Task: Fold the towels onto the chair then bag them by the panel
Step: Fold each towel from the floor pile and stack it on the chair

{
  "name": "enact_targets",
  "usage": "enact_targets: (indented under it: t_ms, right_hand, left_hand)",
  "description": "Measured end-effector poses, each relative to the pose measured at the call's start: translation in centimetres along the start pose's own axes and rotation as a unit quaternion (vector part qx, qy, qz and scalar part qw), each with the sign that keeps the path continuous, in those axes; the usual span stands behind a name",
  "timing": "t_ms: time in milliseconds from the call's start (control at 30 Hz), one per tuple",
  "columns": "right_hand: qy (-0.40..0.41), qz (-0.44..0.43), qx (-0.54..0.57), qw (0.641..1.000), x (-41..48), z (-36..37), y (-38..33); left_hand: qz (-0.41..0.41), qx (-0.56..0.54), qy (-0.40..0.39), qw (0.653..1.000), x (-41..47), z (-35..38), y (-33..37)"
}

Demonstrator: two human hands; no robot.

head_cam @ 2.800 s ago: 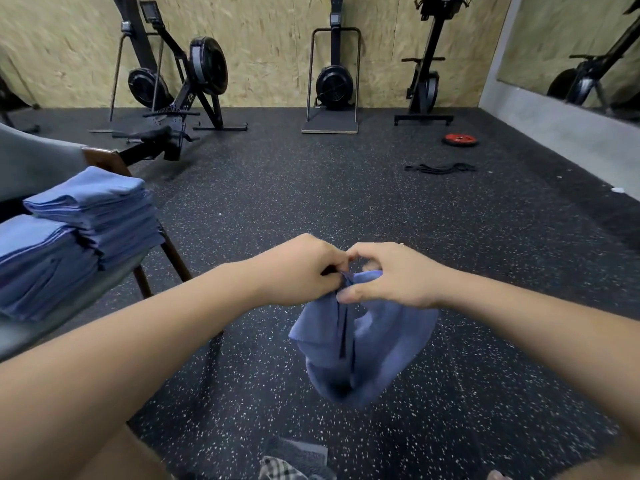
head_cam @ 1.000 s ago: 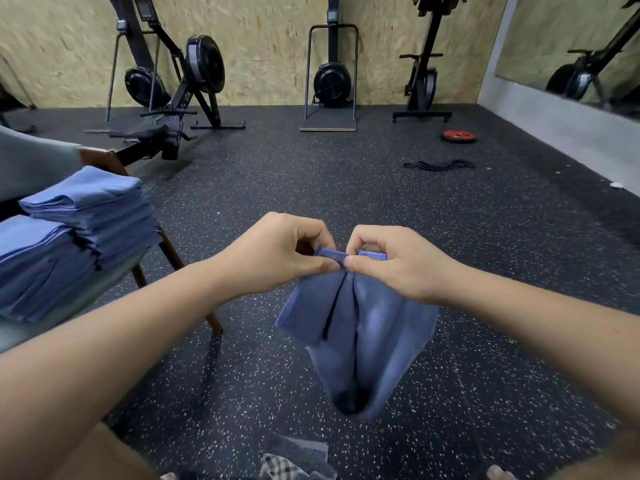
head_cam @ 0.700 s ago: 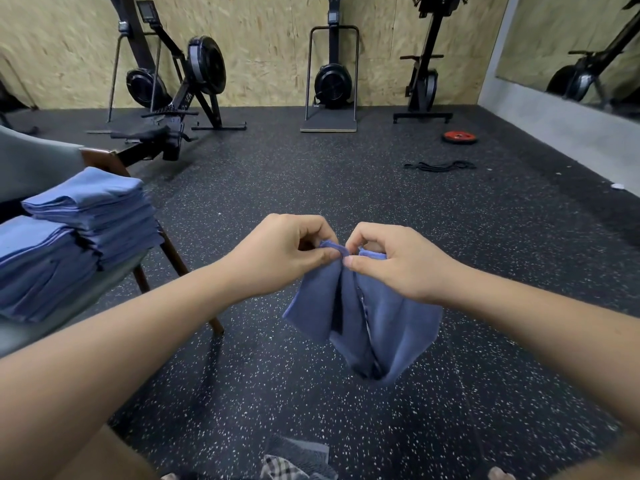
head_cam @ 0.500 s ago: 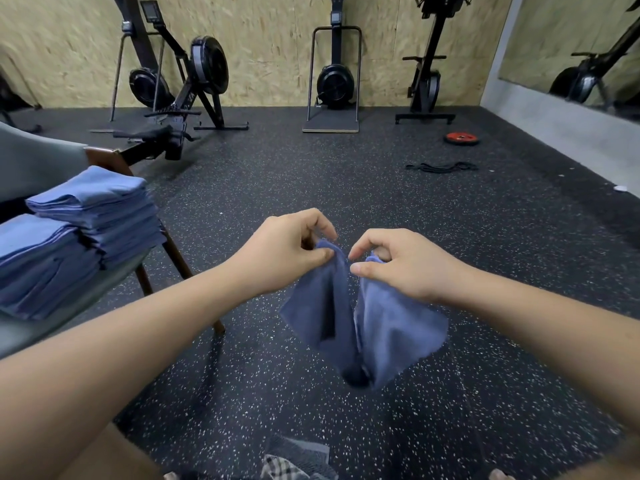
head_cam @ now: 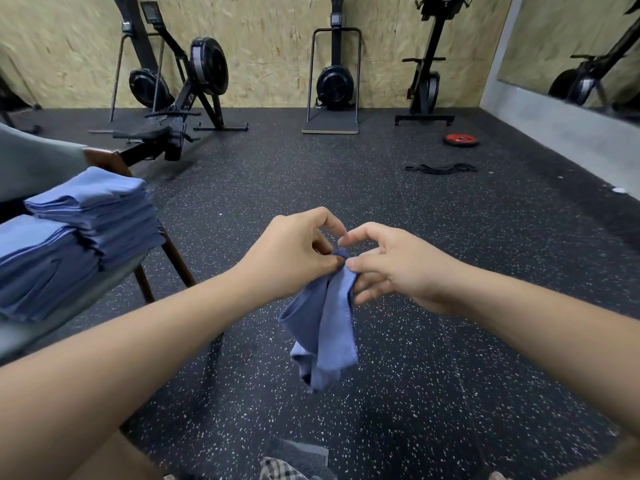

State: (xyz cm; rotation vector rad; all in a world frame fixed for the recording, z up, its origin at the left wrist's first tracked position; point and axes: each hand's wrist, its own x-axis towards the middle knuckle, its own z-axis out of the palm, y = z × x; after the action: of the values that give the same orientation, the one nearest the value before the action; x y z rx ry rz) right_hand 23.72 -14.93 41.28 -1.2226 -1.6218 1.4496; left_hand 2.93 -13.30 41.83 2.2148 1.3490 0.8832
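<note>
Pinching its top with our left hand (head_cam: 294, 258), we hang the towel (head_cam: 322, 327) centrally, chair (head_cam: 178, 265) at nine o'clock; whether our right hand (head_cam: 398, 268) grips is unclear. One pinch may let layers slide apart.

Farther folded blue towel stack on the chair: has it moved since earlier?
No. The farther folded blue towel stack stays beside the chair's brown wooden corner.

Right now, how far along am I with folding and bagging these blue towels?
Done: two stacks of folded blue towels sit on the grey-seated wooden chair. In hand: your left hand pinches another blue cloth towel, right hand touching its top. Left: fold and stack it, then bagging; no bag is visible.
</note>
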Motion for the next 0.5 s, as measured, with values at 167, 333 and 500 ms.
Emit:
enact_targets:
  t_ms: [167, 333, 500]
  right_hand:
    - [-0.007, 0.007, 0.039, 0.999, 0.45, -0.02, 0.21]
    - [0.007, -0.040, 0.014, 0.999, 0.26, 0.14, 0.46]
    - [0.089, -0.075, -0.060, 0.991, 0.63, -0.45, 0.50]
  left_hand:
    - [0.017, -0.017, -0.004, 1.000, -0.16, -0.28, 0.24]
    - [0.044, -0.028, -0.009, 0.999, -0.37, -0.02, 0.46]
    - [0.074, -0.014, -0.029, 0.997, -0.37, 0.19, 0.49]
